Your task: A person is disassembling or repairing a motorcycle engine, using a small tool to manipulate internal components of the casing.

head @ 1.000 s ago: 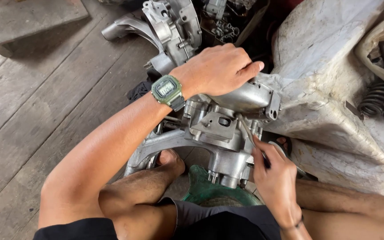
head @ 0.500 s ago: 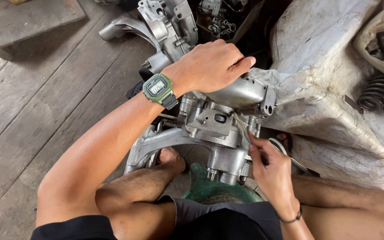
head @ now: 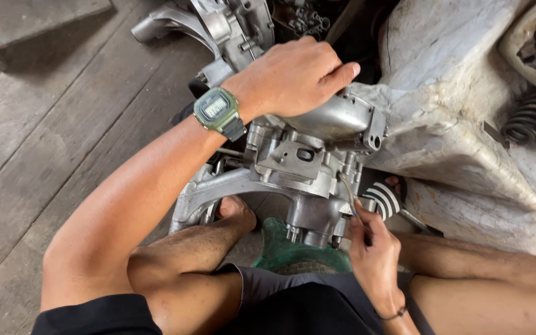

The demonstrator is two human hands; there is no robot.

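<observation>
Engine casing: a grey metal engine casing [head: 299, 167] is sitting on the wooden floor [head: 51, 142], wedged between the person's bare legs and propped over a green cloth [head: 283, 248].
Thin tool: a slim metal rod, perhaps a pick or small screwdriver [head: 347, 192], is reaching up into the casing's right edge, its tip touching the metal.
Progress: the casing is lying stripped and off any machine, so the dismantling is looking done; the picking at the right edge is under way, and I am judging it unfinished since the tool is in the seam.
Right hand: the right hand [head: 373, 254] is pinching the tool's lower end between thumb and fingers, wrist low, near the right thigh.
Left hand: the left hand [head: 293, 77] is lying flat with fingers curled over the casing's top, pressing it down; the forearm is crossing the frame, a green digital watch [head: 217, 110] on the wrist.
Around: a second casing half [head: 231, 25] is lying just behind, a pale sack [head: 460, 124] to the right, coil springs [head: 531, 118] beyond it.
</observation>
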